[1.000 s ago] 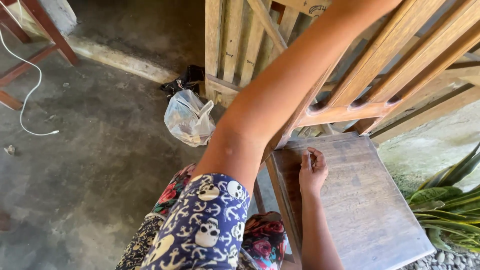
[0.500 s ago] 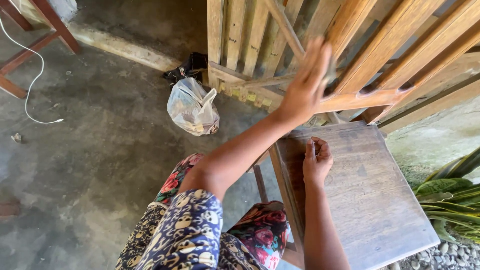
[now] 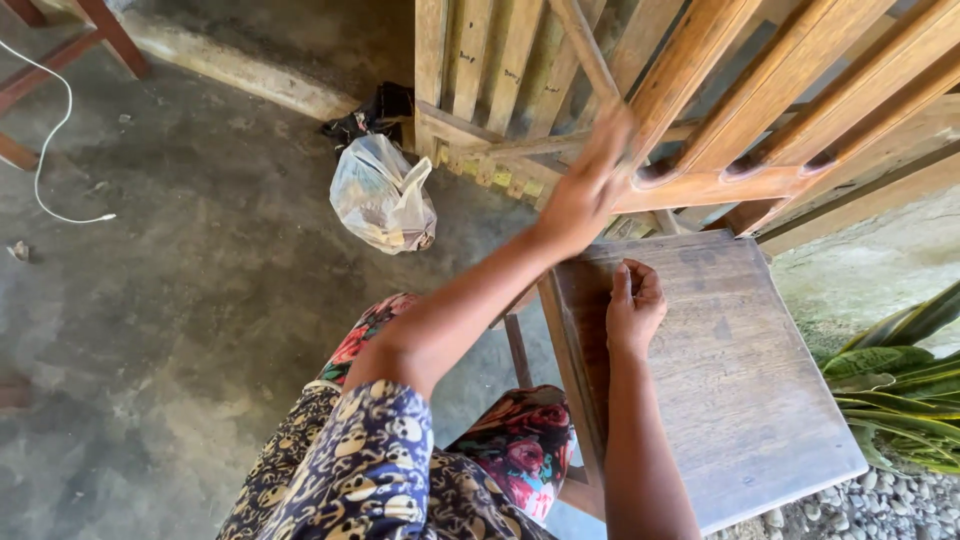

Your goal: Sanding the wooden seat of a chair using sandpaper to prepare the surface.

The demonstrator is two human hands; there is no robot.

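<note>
My left hand (image 3: 590, 190) is stretched out in front of a slanted wooden slatted frame (image 3: 740, 90). It is blurred, with flat fingers close to the frame's lower rail, and nothing shows in it. My right hand (image 3: 633, 305) rests on the near left part of a worn wooden table top (image 3: 740, 380), fingers curled in loosely. I cannot tell whether anything small lies under them. My patterned sleeve and floral clothing fill the bottom of the view.
A knotted plastic bag (image 3: 383, 197) lies on the concrete floor by the frame's foot, with a dark bundle (image 3: 372, 112) behind it. A white cable (image 3: 50, 150) runs at the far left. Green plant leaves (image 3: 900, 390) and gravel border the table at the right.
My left arm has drawn back from high among the slats, and the hand has come down to the frame's lower rail. The right hand has stayed on the table.
</note>
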